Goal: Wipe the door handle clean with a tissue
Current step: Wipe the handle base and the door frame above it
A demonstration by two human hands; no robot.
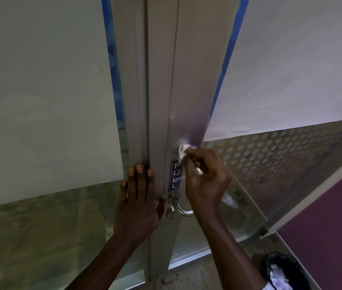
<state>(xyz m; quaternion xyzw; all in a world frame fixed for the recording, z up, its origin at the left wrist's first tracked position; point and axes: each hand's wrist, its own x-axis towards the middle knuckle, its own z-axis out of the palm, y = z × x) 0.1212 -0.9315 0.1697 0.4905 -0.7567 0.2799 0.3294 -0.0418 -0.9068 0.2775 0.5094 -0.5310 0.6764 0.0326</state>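
A curved silver door handle (179,207) is fixed to the grey metal door frame (187,91), just below a blue "PULL" sign (175,174). My right hand (204,178) is closed around a crumpled white tissue (182,151) and presses it on the frame above the sign, at the upper part of the handle, which the hand hides. My left hand (137,201) lies flat with fingers spread on the neighbouring frame, left of the handle, holding nothing.
Glass panels with white paper sheets (40,101) flank the frame on both sides; the right panel has a dotted film (270,155). A black-lined bin (285,271) with paper in it stands at the bottom right, beside a purple wall (337,227).
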